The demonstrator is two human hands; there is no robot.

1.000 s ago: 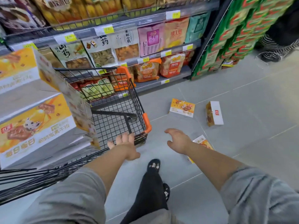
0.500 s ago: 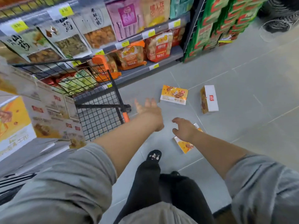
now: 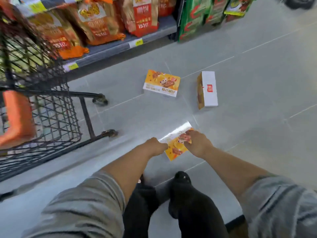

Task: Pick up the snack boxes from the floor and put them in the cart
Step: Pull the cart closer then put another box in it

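Your left hand (image 3: 157, 146) and right hand (image 3: 197, 143) curl their fingers round opposite edges of the nearest snack box (image 3: 175, 149), lying on the floor (image 3: 257, 117) beside the cart (image 3: 54, 117); a hasty lift could let its glossy face slip free.

three orange snack boxes (image 3: 161, 83) lie on floor (image 3: 257, 121).
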